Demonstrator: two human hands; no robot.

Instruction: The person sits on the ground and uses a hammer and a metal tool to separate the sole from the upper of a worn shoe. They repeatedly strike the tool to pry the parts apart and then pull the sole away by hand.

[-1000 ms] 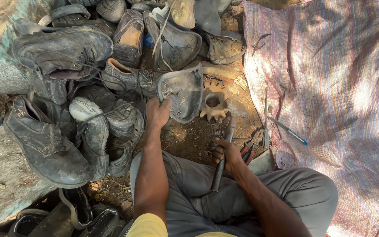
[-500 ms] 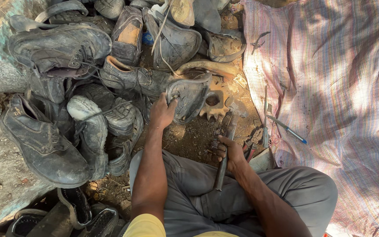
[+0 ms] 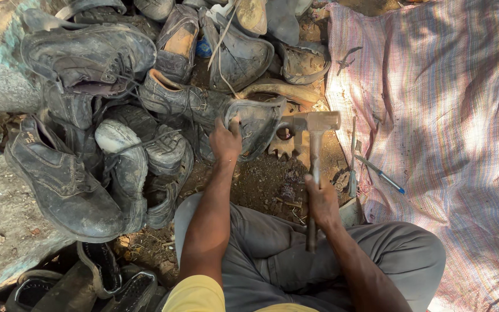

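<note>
On the dirt just ahead of the person's knees, a worn dark shoe [image 3: 255, 124] lies on its side over a rusty toothed metal stand [image 3: 287, 144], its sole turned toward the camera. The left hand [image 3: 225, 140] is closed over the shoe's near edge, fingers curled tight on it. The right hand [image 3: 320, 202] is wrapped fully round the handle of a hammer [image 3: 314, 162], whose metal head sits just beside the shoe's toe. To the left, a heap of old boots [image 3: 88, 115] is piled against a stone slab [image 3: 1, 81]. To the right, a striped woven sheet [image 3: 446, 144] carries a pen [image 3: 380, 174] near its edge.
</note>
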